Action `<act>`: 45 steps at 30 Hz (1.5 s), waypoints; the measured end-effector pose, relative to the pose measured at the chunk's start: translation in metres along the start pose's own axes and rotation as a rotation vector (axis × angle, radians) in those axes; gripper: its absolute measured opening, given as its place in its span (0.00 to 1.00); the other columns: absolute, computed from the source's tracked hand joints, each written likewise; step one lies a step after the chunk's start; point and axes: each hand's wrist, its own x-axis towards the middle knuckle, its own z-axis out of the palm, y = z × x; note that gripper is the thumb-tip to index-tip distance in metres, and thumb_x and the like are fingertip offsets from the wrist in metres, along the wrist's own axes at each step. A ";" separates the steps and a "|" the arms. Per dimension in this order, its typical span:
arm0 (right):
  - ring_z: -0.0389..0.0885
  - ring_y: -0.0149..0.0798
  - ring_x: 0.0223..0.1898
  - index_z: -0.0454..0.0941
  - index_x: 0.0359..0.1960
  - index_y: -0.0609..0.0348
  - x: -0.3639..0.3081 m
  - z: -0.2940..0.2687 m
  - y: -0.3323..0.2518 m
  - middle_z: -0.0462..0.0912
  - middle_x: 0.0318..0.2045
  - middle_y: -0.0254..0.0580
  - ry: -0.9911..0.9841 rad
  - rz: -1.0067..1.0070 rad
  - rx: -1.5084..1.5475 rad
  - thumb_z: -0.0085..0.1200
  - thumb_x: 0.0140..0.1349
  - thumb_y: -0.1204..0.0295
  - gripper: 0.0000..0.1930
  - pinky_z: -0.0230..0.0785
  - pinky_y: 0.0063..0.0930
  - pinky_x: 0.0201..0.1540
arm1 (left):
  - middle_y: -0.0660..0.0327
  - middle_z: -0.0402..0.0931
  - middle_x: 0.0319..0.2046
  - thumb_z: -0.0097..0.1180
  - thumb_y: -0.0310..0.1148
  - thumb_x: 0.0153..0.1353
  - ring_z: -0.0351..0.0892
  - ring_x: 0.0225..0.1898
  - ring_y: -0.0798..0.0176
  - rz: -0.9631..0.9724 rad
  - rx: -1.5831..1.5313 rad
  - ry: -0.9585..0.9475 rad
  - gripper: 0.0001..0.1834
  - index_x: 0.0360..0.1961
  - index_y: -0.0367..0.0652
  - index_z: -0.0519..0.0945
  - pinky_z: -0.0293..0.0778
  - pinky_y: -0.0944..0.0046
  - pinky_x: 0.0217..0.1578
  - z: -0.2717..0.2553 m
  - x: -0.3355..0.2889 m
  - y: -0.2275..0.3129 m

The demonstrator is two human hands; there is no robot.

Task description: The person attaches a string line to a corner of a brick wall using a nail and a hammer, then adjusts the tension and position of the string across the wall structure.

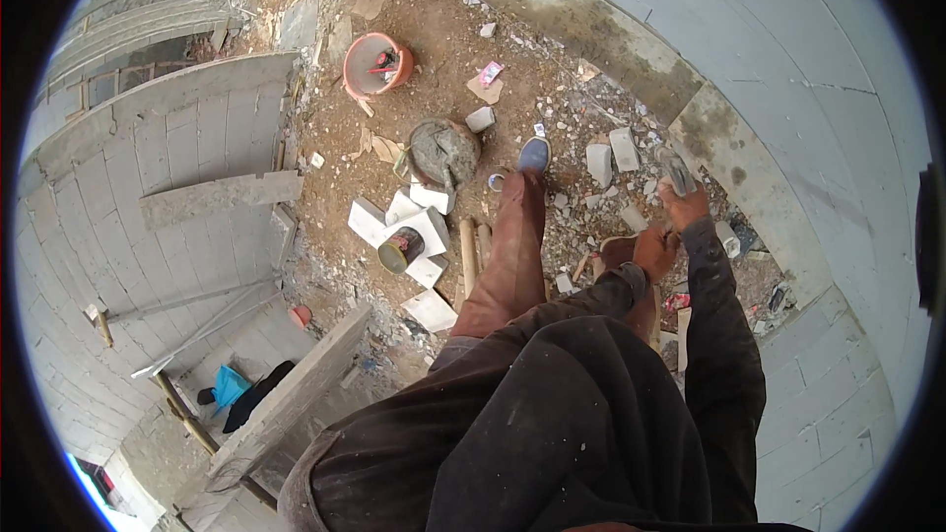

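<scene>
Trowel (675,170), or a tool much like one, sits right of centre in the frame, at the upper end of the right hand (685,205), whose fingers are wrapped about its near end. It looks grey and oblong, with a paler streak along the middle and a dull, mortar-like coating; its exact outline is too small to make out. It points up and slightly left in the frame, beside the ledge (724,143) that curves down the right side. The left hand (654,252) lies just below and left of the right one, close by its wrist, so the trowel is beyond it, higher in the frame. The left fingers look bent; whether they grip anything or touch the right wrist, I cannot tell. Left of the trowel, well clear of it, two pale blocks (624,150) stand side by side on the rubble. Farther left, near the centre, is a tub (443,150) of grey, wet-looking mix, with an orange bucket (365,79) above it in the frame. Below the tub, a dark tin (401,249) rests among white slabs (427,302). A blue shoe (534,155) shows between tub and blocks.
</scene>
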 end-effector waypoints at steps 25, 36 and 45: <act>0.61 0.28 0.08 0.72 0.27 0.47 -0.001 -0.029 0.041 0.66 0.14 0.28 0.572 0.596 0.039 0.61 0.60 0.68 0.09 0.54 0.25 0.10 | 0.39 0.64 0.69 0.54 0.37 0.71 0.72 0.64 0.39 -0.394 -0.338 0.753 0.33 0.69 0.26 0.64 0.77 0.40 0.58 -0.738 0.361 -0.125; 0.60 0.25 0.10 0.72 0.34 0.44 -0.003 -0.050 0.063 0.64 0.15 0.25 0.665 0.624 0.099 0.62 0.62 0.62 0.09 0.55 0.22 0.10 | 0.51 0.82 0.32 0.65 0.55 0.54 0.82 0.35 0.49 -0.320 0.240 0.373 0.28 0.47 0.44 0.82 0.75 0.44 0.42 -0.846 0.445 -0.244; 0.60 0.24 0.11 0.72 0.37 0.43 0.000 -0.057 0.098 0.65 0.16 0.23 0.692 0.581 0.164 0.65 0.60 0.62 0.12 0.55 0.23 0.12 | 0.43 0.85 0.38 0.69 0.41 0.56 0.86 0.42 0.40 -0.306 0.727 0.708 0.22 0.48 0.39 0.85 0.78 0.46 0.45 -0.730 0.445 -0.168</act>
